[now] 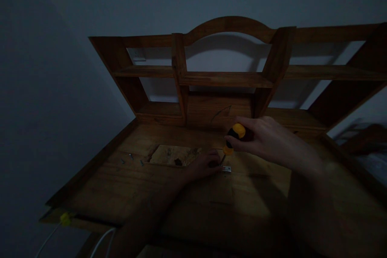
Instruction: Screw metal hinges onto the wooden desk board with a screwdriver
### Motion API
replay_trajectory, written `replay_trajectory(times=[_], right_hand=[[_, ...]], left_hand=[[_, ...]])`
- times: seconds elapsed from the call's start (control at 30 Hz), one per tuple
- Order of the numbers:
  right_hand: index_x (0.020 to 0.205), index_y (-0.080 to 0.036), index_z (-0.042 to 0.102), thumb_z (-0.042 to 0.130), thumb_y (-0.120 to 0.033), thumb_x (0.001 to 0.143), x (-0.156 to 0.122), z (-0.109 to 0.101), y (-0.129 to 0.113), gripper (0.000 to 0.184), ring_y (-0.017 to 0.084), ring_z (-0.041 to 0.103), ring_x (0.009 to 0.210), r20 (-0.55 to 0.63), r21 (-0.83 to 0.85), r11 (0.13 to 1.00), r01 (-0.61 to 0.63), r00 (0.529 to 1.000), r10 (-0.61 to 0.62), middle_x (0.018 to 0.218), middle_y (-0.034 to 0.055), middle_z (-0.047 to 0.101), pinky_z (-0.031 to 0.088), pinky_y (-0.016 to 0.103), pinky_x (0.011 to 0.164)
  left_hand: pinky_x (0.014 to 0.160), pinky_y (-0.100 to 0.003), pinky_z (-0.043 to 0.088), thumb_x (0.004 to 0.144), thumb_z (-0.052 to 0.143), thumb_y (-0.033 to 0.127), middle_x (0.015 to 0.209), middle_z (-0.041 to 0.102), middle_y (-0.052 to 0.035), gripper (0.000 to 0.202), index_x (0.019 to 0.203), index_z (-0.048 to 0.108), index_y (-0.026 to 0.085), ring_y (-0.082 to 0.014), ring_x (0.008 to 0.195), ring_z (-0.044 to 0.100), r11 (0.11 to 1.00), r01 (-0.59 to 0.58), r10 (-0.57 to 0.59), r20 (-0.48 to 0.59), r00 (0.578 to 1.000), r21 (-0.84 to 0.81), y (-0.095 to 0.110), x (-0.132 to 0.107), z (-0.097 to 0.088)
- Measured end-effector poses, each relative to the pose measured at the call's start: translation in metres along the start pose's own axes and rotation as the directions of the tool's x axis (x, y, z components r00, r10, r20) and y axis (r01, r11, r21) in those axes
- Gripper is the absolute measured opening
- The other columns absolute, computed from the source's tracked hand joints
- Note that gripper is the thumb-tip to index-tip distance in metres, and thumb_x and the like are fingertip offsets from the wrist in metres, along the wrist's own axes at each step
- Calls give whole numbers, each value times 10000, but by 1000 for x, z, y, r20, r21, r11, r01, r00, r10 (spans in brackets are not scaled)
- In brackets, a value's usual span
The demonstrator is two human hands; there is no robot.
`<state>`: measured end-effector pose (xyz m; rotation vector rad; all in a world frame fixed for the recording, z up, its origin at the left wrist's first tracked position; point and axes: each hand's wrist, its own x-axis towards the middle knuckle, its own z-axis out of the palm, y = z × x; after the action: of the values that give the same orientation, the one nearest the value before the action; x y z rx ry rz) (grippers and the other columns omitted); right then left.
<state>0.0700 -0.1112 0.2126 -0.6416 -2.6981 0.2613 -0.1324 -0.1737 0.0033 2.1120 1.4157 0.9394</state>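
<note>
My right hand (266,139) is closed round a yellow-and-black screwdriver (233,137), whose tip points down at a small metal hinge (226,169) on the wooden desk top (136,185). My left hand (203,166) rests on the desk just left of the hinge, fingers curled close by the screwdriver tip; what they pinch, if anything, is too dark to tell.
A shallow rectangular recess (174,155) is cut into the desk, with a few small screws (131,159) lying left of it. A wooden hutch with shelves (225,78) rises at the back against the wall. White cables and a yellow plug (65,219) hang at the front left edge.
</note>
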Motion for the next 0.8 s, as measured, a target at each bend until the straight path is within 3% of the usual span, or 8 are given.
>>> replay_trajectory(times=[0.27,0.57,0.8], right_hand=[[916,-228,619,587,-433,885,-3,3,-5,210,147,584,626,51,18,1000,19,998,-20,716,-13,642,334,260,566],[1078,-226,520,493,-443,961,9,20,-11,248,176,610,629,-88,-90,996,-5,996,-3,720,-9,636,322,265,576],[1036,-224,513,520,-405,922,6,18,-11,214,173,577,596,-79,-96,995,-26,997,19,682,-17,608,309,274,572]], left_hand=[[778,-252,442,925,624,417,934,610,-31,274,829,617,161,-151,877,574,1000,-14,14,12,1000,6,-7,-1,2],[820,-268,459,944,584,451,1029,606,-43,293,874,631,170,-161,935,577,1000,13,-11,44,999,-28,-6,-1,4],[761,-255,448,933,592,471,958,593,-40,326,835,623,162,-152,871,567,1000,-13,13,16,1000,-10,-5,1,3]])
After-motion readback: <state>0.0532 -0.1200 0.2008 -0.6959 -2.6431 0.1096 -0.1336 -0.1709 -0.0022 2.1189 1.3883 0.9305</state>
